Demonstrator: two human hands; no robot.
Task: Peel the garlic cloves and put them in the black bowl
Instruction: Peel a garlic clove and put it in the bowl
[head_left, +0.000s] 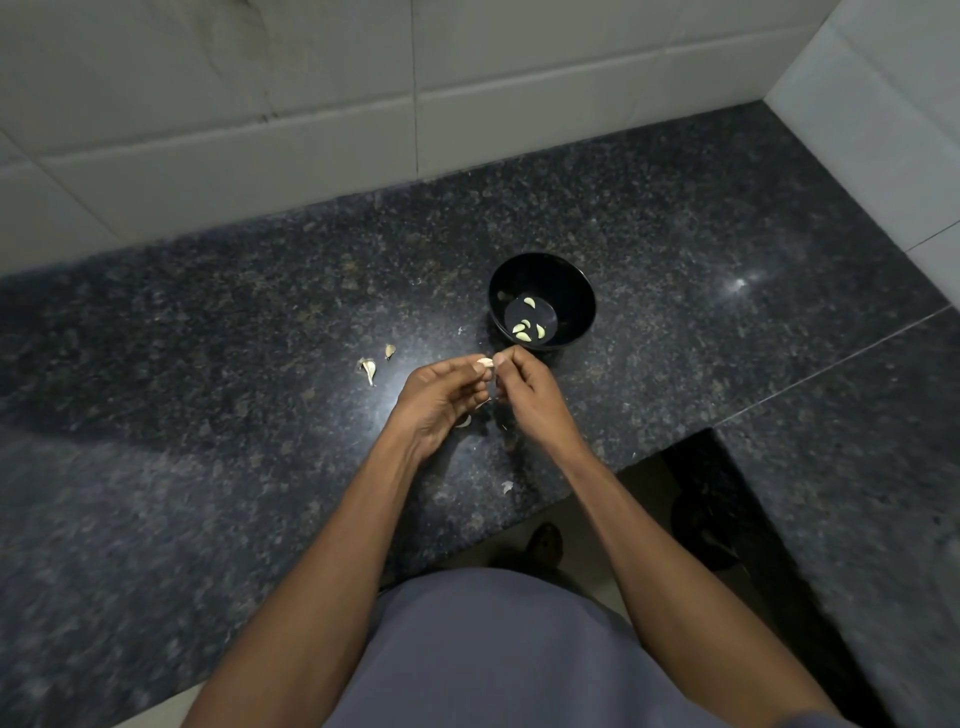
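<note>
Garlic clove (485, 362) pinched between both hands beside black bowl (571, 291)

Polished speckled granite counter (218, 374) throws a glossy highlight at 3 o'clock of the black bowl (574, 288), itself smooth and shiny like plastic, glazed white wall tiles (332, 78) behind at 12 o'clock, papery dry garlic skins (368, 368) at the bowl's 9 o'clock.

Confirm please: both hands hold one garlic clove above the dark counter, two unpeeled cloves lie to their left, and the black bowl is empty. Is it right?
Not quite. The black bowl is not empty: the head view shows several peeled cloves on its bottom. The rest stands: the left hand and right hand pinch one garlic clove above the counter, with two unpeeled cloves to their left.
</note>
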